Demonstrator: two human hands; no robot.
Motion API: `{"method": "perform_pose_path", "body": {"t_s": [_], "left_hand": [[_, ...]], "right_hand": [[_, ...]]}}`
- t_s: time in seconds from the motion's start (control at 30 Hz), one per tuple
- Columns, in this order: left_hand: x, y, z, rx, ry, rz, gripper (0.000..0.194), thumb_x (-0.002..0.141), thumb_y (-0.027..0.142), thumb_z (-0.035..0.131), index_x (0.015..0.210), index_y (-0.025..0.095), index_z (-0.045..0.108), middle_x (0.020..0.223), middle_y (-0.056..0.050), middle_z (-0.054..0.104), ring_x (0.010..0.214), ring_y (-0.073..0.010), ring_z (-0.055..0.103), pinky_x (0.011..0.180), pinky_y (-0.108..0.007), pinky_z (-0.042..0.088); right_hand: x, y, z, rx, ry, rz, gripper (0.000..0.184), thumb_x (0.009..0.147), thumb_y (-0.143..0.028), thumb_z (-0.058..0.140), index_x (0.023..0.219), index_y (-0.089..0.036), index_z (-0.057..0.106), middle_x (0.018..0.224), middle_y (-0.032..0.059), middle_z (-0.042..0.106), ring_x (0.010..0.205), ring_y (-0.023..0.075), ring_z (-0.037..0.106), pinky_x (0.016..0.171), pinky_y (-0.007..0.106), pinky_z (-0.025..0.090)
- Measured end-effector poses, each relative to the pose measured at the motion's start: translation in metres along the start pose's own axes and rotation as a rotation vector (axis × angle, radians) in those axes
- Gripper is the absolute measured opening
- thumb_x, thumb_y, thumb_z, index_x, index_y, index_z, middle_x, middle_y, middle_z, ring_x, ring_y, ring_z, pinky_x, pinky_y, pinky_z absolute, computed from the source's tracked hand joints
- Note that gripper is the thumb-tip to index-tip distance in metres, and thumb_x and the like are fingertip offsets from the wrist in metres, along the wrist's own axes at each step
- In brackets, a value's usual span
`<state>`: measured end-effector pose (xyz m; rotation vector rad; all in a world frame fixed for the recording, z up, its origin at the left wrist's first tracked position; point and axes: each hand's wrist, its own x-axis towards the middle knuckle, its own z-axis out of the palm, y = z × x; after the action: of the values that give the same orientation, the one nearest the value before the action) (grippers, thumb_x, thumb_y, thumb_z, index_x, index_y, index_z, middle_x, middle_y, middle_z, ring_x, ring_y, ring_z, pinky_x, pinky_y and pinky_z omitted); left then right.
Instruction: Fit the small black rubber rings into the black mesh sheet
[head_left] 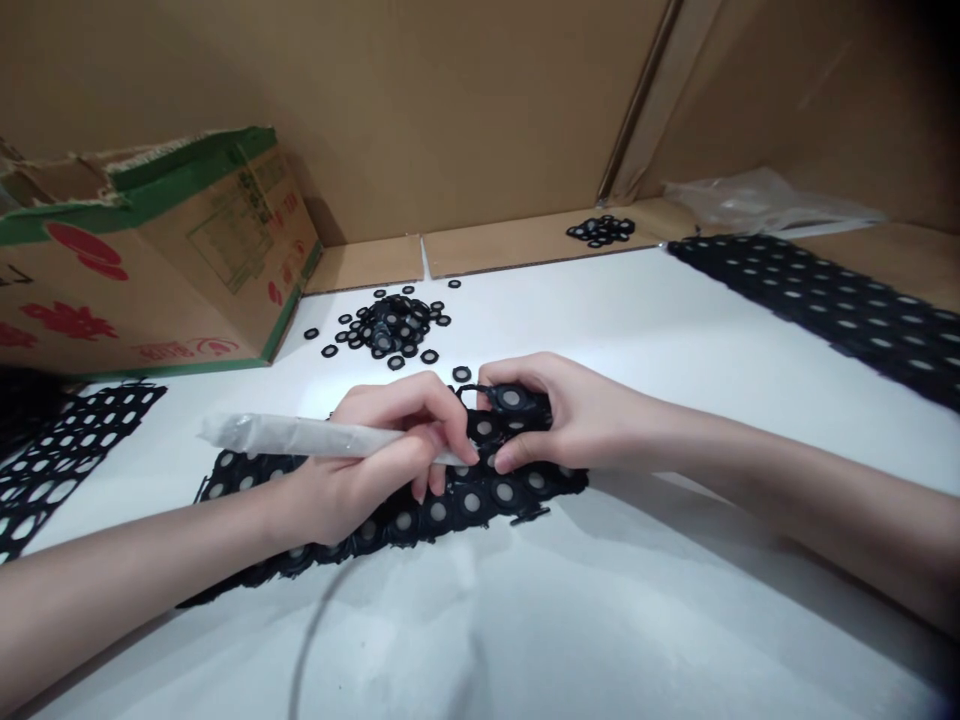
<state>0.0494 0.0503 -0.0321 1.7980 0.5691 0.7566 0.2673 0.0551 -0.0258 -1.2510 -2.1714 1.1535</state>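
My left hand [390,450] is closed around a white, pen-like tool [300,434] that looks wrapped in film or tape. The tool's tip points right, down at a black sheet [405,520] dotted with rows of pale round centres. My right hand [547,410] grips the sheet's far right part between thumb and fingers, bending up a piece with one round centre. Both hands meet over the sheet, and its middle is partly hidden under the left hand. A loose black ring piece [462,374] lies just beyond the fingers.
Beyond the hands is a pile of black ring pieces [394,325], with a smaller pile [600,230] farther back. A cardboard box [225,260] stands left. Perforated black sheets lie at left [67,450] and right [825,290]. Clear plastic [772,200] lies at back right.
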Motion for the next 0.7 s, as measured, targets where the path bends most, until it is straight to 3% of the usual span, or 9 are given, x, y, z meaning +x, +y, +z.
{"method": "perform_pose_path", "body": {"t_s": [0.2,0.7], "left_hand": [[0.0008,0.0025,-0.0007,0.015,-0.05,-0.005,0.026,0.081,-0.003,0.04,0.085,0.016,0.058,0.085,-0.001,0.065,0.059,-0.0079,0.061,0.051,-0.017,0.05],[0.0063,0.0081,-0.0006,-0.078,-0.125,-0.167,0.019,0.084,0.002,0.041,0.079,0.015,0.056,0.082,-0.002,0.064,0.058,-0.0096,0.062,0.049,-0.019,0.051]], "right_hand": [[0.0001,0.0002,-0.0011,0.003,-0.023,0.029,0.024,0.063,-0.025,0.073,0.074,-0.019,0.052,0.07,-0.0045,0.05,0.07,0.0135,0.048,0.059,0.026,0.032],[0.0017,0.0003,-0.0006,0.012,-0.023,0.006,0.025,0.062,-0.024,0.074,0.072,-0.019,0.052,0.069,-0.0049,0.049,0.07,0.0127,0.047,0.057,0.025,0.032]]}}
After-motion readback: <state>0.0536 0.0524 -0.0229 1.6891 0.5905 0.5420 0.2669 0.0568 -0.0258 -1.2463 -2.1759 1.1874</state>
